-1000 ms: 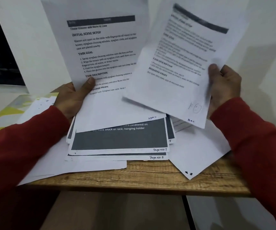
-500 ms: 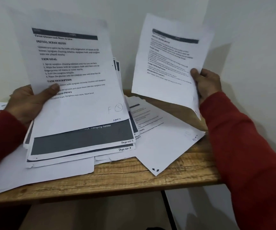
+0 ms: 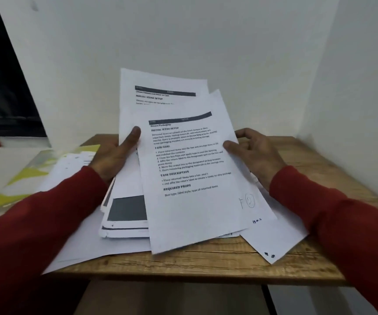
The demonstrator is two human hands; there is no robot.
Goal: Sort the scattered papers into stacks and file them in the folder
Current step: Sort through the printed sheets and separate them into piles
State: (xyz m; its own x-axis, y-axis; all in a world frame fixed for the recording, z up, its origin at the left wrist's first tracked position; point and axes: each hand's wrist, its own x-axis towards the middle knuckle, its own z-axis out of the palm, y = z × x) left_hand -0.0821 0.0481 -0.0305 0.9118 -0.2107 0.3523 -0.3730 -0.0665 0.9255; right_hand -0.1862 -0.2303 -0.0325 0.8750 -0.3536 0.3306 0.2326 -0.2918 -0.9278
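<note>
White walls meet in a corner behind the small wooden table point(image 3: 206, 262), where I sort printed sheets. Half a second ago my hands held their papers well apart; now the sheet headed "Return Packaging" point(image 3: 195, 178) lies over the front of the bundle point(image 3: 160, 87) headed "INITIAL SCENE SETUP", so the two are joining into one stack. My left hand point(image 3: 117, 153) grips the bundle at its left edge, thumb pressed on the front. My right hand point(image 3: 251, 151) pinches the front sheet at its right edge, thumb on top, fingers curled behind. Legible on that sheet: "INITIAL SCENE SETUP", "TASK GOAL", "TASK DESCRIPTION", "REQUIRED PROPS", and "Box type; label style; type of returned items", with a handwritten mark and a circled figure near the bottom corner that I cannot read. More loose papers point(image 3: 126, 223) lie on the table beneath, some with dark grey panels. What seems to be the folder point(image 3: 24, 178), yellow-green and white, sits at the far left, still unfilled; by my judgement, sorting is only partly done.
</note>
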